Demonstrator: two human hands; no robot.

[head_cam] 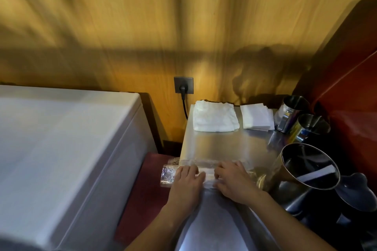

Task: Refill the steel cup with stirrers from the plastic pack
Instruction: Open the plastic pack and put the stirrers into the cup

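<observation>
Left hand (188, 177) and right hand (232, 177): both palm-down on the plastic pack (202, 171), fingers curled onto the film near its middle, the two hands close together but not touching. Grip reads as a light pinch on the wrapper; whether the film is already torn between them cannot be told, frame is blurred.

Pack lies crosswise on the near-left part of the steel counter (224, 144), its left end overhanging the counter edge. Pale stirrers (206, 173) show through the film between the hands.

Steel cup (310, 166) stands just right of the right hand, mouth tilted toward the camera; something pale lies inside it.

Handling judgement: pack light, film thin, slick and crinkly, so likely to slip under flat palms. Contents stiff as a bundle, loose once opened. Best hold: pinch the film at the seam mid-pack, then take the stirrers as a bunch around their middle.
</observation>
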